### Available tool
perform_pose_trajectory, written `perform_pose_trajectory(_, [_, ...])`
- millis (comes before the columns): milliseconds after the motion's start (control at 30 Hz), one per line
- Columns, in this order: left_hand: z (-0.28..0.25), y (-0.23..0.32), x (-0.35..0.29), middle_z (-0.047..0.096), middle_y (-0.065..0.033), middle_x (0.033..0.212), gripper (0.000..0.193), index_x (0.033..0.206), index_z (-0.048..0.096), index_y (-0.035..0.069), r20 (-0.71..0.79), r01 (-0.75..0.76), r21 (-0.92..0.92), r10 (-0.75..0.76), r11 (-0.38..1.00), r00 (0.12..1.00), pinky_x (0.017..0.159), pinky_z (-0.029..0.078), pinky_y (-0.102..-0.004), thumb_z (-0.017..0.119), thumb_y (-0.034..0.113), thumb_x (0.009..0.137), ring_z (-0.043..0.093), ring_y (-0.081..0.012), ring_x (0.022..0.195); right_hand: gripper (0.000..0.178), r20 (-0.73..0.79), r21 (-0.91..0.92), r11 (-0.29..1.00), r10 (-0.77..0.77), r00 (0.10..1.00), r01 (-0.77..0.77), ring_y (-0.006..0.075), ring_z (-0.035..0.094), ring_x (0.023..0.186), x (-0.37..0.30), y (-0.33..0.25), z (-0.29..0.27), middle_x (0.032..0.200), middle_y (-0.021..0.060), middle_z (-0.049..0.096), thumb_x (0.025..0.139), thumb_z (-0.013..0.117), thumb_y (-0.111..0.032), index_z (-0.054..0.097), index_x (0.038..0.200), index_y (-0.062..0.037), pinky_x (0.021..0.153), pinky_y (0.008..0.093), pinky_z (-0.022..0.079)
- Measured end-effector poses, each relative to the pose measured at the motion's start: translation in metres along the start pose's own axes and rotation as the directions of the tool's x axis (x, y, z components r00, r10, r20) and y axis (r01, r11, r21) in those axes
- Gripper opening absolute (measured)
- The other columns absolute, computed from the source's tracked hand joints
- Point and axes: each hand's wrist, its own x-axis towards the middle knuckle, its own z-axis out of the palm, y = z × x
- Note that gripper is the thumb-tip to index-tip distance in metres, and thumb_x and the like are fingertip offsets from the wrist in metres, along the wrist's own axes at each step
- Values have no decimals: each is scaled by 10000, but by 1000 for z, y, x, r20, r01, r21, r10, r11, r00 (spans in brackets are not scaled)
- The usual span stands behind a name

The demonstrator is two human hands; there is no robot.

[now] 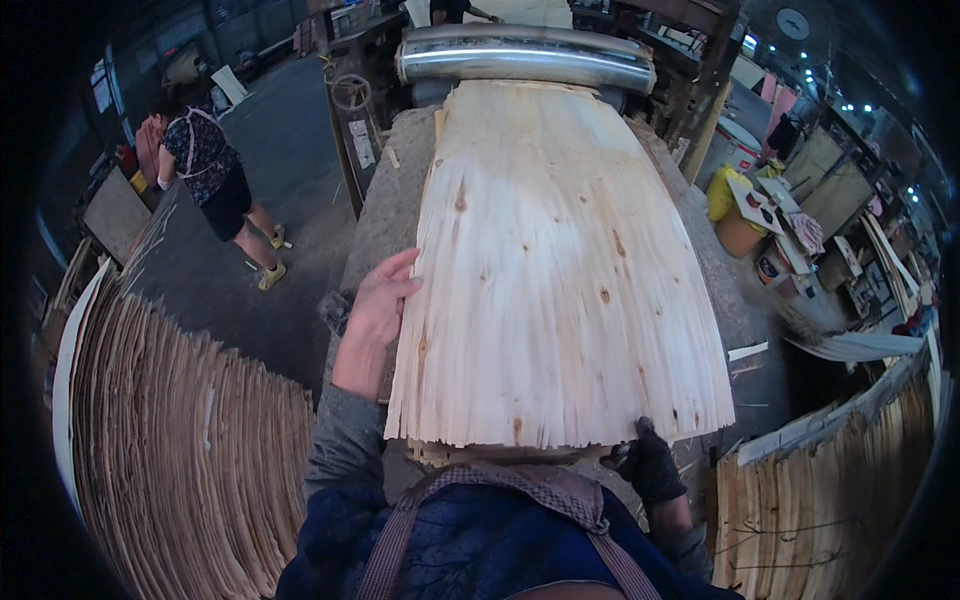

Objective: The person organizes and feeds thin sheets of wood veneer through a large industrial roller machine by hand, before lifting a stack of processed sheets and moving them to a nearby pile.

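A pale wood veneer sheet (560, 300) with brown knots lies in front of me, on top of other sheets whose edges show beneath it. Its far end reaches a shiny metal roller (525, 60). My bare left hand (378, 308) is at the sheet's left edge, with thumb and fingertips closed on it. At the near edge, toward the right corner, my right hand (650, 466) in a dark glove grips the sheet, thumb on top. The fingers under the sheet are hidden.
Tall veneer stacks stand at my left (190, 440) and right (820, 490). Another person (215, 170) bends over at the far left. Part of a person shows beyond the roller. A yellow bag (722, 192) and several buckets stand at the right.
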Motion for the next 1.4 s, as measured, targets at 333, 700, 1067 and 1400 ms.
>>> perform_pose_trajectory(333, [-40,-89,32,411,-196,1260,550,1288,346,23,-216,-24,126,51,992,975,817,476,-305,480,-95,768,536,-220,1007,340,64,-200,961,-180,982,189,263,614,605,67,-40,25,659,177,610,824,575,-266,583,805,73,589,328,507])
perform_pose_trajectory(700, [-2,-154,12,373,-226,1269,516,1244,380,-18,-67,-85,965,547,247,835,1003,279,-388,558,150,791,349,-353,1184,240,99,-181,971,-137,986,154,210,574,567,104,-28,7,634,117,587,838,564,-218,571,813,20,559,316,473])
perform_pose_trajectory(1067, [1,-161,11,390,-245,1233,484,1210,412,-10,18,-107,990,649,97,760,966,295,-443,546,177,784,374,-387,1130,268,101,-357,871,-322,941,336,207,582,499,112,-20,4,571,126,592,840,546,-211,589,729,29,509,309,480])
perform_pose_trajectory(1400, [-15,-165,19,448,-241,1168,470,1190,434,-19,6,-150,977,679,153,734,944,325,-419,554,198,790,420,-367,1092,415,238,-448,735,-452,860,510,206,621,550,94,-20,20,595,136,620,883,463,-287,609,698,55,577,301,509])
